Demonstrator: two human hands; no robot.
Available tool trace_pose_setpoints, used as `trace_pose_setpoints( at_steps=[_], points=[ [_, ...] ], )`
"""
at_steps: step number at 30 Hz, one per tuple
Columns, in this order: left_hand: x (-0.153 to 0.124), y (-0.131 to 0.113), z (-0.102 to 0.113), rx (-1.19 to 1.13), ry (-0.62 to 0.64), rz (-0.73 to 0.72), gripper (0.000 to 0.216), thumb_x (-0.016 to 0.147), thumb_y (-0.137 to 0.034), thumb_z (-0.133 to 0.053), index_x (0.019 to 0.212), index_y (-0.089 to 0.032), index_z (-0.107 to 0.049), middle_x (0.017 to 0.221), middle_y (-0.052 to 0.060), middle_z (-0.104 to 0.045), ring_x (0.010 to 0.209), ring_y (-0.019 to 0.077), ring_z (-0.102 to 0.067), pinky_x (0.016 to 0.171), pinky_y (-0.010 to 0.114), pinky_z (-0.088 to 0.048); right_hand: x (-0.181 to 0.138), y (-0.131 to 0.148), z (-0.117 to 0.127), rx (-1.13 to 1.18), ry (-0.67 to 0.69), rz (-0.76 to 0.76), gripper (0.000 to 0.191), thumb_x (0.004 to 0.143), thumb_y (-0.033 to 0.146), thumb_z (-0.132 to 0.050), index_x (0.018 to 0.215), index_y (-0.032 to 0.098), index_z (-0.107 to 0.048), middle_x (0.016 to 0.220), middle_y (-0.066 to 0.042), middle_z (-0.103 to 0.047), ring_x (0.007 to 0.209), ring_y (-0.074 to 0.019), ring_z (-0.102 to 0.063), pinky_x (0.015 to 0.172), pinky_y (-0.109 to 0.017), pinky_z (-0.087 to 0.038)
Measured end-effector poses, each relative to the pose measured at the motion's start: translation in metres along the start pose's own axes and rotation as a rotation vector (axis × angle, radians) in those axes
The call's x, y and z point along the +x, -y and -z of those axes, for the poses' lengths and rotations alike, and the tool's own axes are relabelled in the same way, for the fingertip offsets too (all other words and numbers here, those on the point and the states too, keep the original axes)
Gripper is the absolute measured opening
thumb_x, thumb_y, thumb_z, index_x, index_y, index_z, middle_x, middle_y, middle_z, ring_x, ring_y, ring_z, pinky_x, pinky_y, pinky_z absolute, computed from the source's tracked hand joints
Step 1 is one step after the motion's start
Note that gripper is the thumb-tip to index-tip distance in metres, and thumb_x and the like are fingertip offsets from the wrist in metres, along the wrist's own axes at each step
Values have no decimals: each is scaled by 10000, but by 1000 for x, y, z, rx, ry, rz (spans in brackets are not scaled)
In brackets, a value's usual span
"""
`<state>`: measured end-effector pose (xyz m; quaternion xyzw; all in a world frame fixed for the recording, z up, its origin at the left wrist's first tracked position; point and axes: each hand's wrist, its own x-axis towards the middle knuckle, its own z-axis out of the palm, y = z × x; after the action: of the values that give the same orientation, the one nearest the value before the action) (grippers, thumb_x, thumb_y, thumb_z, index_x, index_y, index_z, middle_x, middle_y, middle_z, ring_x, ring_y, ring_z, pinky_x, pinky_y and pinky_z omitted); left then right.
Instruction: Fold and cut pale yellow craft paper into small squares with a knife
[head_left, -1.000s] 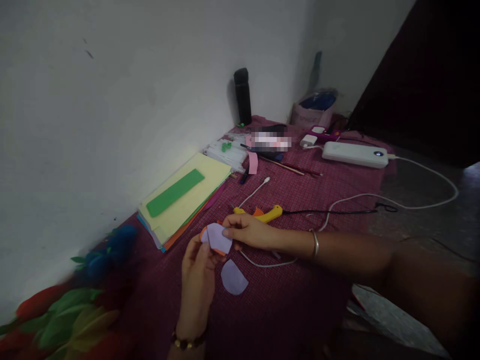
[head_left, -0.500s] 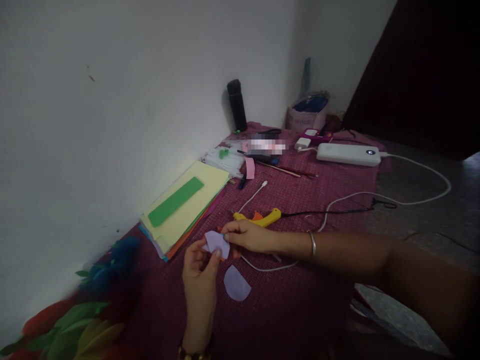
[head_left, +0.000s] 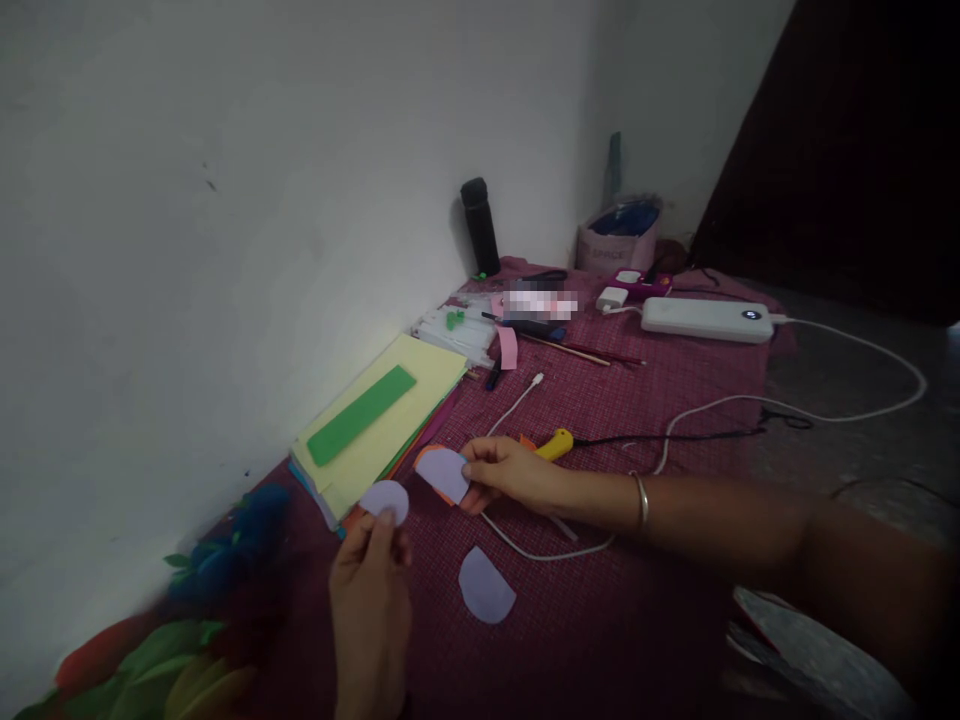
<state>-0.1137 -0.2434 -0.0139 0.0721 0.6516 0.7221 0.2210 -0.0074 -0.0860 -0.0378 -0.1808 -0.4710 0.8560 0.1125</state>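
Note:
Between thumb and fingers, my left hand (head_left: 375, 580) pinches a rounded lilac paper piece (head_left: 385, 500). My right hand (head_left: 510, 474) grips a small stack of cut paper pieces (head_left: 442, 472), lilac on top with orange and a bit of blue showing at the edges. The two hands are apart, with the stack a little higher and to the right. Below them a loose lilac paper piece (head_left: 486, 586) lies flat on the cloth. A yellow-handled glue gun (head_left: 556, 445) lies just behind my right hand, which partly covers it.
A stack of coloured paper sheets (head_left: 375, 480) with a green strip (head_left: 361, 414) lies by the wall. White glue sticks (head_left: 465, 335), a black bottle (head_left: 480, 226) and a white power bank (head_left: 705, 318) stand farther back. A white cable (head_left: 712, 400) crosses the red cloth. Paper flowers (head_left: 150, 660) sit front left.
My hands have separated. The left has moved left and down with one rounded lilac piece, while the right keeps the stack, whose orange layer now shows more.

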Motion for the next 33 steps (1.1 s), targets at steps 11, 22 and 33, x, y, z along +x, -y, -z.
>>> trace_pose_setpoints(
  at_steps=[11, 22, 33],
  points=[
    [-20, 19, -22, -22, 232, 163, 314, 614, -302, -752, 875, -172, -637, 635, -53, -577, 464, 51, -445, 418, 176, -346, -3, -5, -1, -110, 70, 38, 290, 662, 302, -708, 808, 161, -500, 616, 48, -631, 450, -71, -583, 455, -190, -505],
    [-13, 27, -15, 413, 381, -107, 240, 717, -391, -697, 693, -159, -640, 552, -52, -486, 498, 75, -370, 473, 195, -306, -13, 11, 0, -450, 84, 296, 303, 782, 433, -614, 723, 143, -550, 652, 35, -495, 598, -72, -447, 537, -195, -375],
    [-16, 23, -15, 448, 368, -96, 239, 759, -392, -655, 710, -184, -547, 487, -64, -494, 422, 81, -429, 422, 189, -340, -8, 13, 8, -426, 213, 154, 182, 736, 304, -635, 740, 148, -540, 656, 48, -485, 576, -60, -447, 530, -184, -381]
  ],
)
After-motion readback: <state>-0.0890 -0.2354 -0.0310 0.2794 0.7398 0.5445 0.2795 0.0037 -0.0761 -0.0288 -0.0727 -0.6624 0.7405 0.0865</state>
